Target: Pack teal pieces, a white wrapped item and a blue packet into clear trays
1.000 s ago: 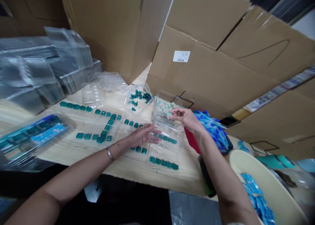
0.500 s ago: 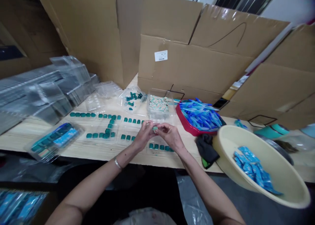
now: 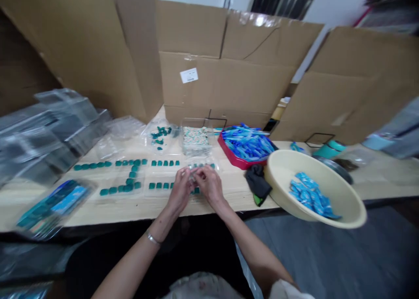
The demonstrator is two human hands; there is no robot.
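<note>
My left hand (image 3: 180, 189) and my right hand (image 3: 210, 186) meet fingertip to fingertip over the table, both closed in a pinch. Between them is a small pale piece (image 3: 193, 173), blurred and largely covered by the fingers. Below and behind the hands lie clear plastic trays (image 3: 141, 186) with rows of dark green blocks (image 3: 159, 185). Past my fingers a further row of green blocks (image 3: 207, 165) shows in part. Farther back stands a clear box (image 3: 196, 148) filled with small white and pale green pieces (image 3: 195, 136).
Loose green pieces (image 3: 159, 135) lie on plastic at the back. A red tray (image 3: 229, 156) of blue pen-like items stands right of centre, near a dark cloth (image 3: 258, 183) and a cream basin (image 3: 278, 203) with blue packets. Clear cases (image 3: 49, 146) are stacked left; cardboard (image 3: 225, 85) walls the back.
The view has swung right, so the table's things sit farther left. My hands stay together; the pale green piece seen between my fingertips before is now more hidden.
</note>
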